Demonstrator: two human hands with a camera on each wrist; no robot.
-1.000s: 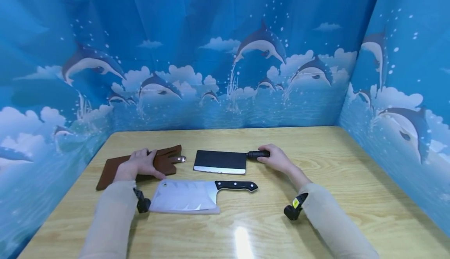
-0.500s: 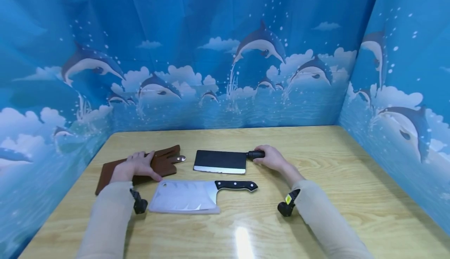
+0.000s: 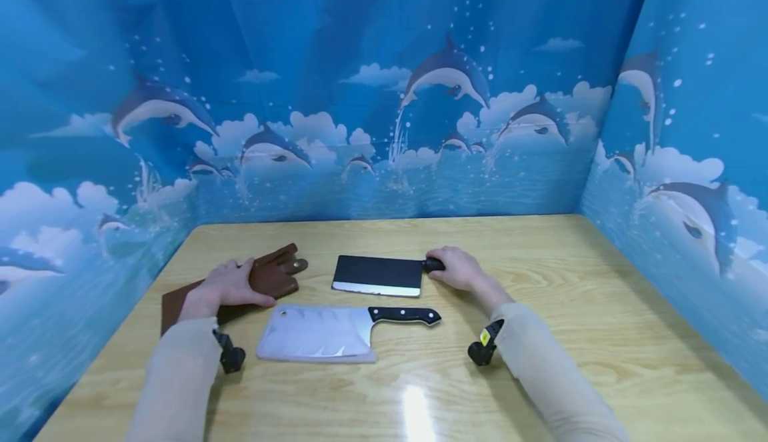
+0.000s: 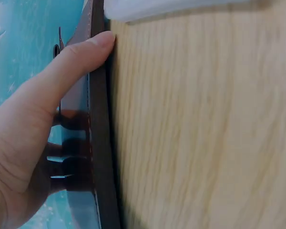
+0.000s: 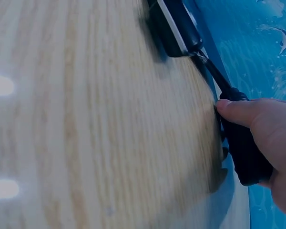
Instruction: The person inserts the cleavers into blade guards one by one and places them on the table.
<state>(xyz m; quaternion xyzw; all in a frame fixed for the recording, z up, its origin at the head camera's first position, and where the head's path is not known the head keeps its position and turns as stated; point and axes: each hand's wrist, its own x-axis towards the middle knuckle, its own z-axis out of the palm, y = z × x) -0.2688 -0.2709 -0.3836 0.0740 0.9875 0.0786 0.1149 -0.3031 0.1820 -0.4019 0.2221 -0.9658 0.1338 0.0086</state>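
My left hand [image 3: 227, 290] grips a brown leather knife sheath [image 3: 276, 279] at the left of the table, its thumb on the near edge. In the left wrist view, stitching runs along the edge of the sheath [image 4: 100, 143], and its glossy face reflects my fingers. A strap with a metal snap [image 3: 300, 265] points right. My right hand [image 3: 461, 270] holds the black handle [image 5: 245, 152] of a black-bladed cleaver [image 3: 377, 275], thumb along the handle. Its blade lies flat, bright cutting edge toward me.
A second cleaver [image 3: 315, 334], its blade in a whitish cover, lies nearer me between both arms, black riveted handle [image 3: 403, 314] pointing right. The wooden table [image 3: 600, 309] is bounded by dolphin-print curtains [image 3: 384, 129] behind and at the sides.
The sheath has shifted left and turned slightly under my left hand. My right hand has slid left along the handle, closer to the blade. The cleavers have stayed in place.
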